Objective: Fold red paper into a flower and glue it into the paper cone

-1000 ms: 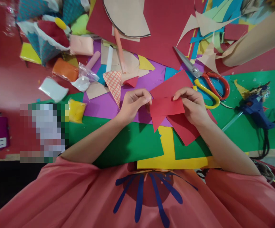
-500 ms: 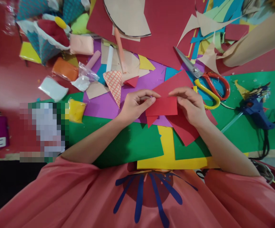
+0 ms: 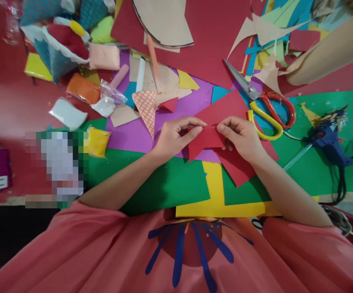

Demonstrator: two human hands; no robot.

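Observation:
Between both hands is a small piece of red paper (image 3: 207, 138), held near its upper edge. My left hand (image 3: 176, 136) pinches its left side between thumb and fingers. With thumb on top, my right hand (image 3: 240, 136) grips the right side, and some fingertips show below the paper. Beneath lies a larger red sheet (image 3: 237, 167), partly covered by my right hand. Scissors (image 3: 256, 95) with one red and one yellow handle lie open just beyond my right hand. A small patterned cone (image 3: 147, 110) rests beside my left hand.
Packets of coloured clay, such as a yellow one (image 3: 99, 142), lie at the left by a blue patterned cone (image 3: 57, 57). A blue glue gun (image 3: 332, 142) lies on green paper (image 3: 298, 171) at the right. Beige paper scraps (image 3: 269, 30) and a cardboard roll (image 3: 332, 49) are behind.
My right hand has shifted slightly left and turned, its thumb now on the front of the small red paper. The paper's visible outline has changed. My left hand has barely moved.

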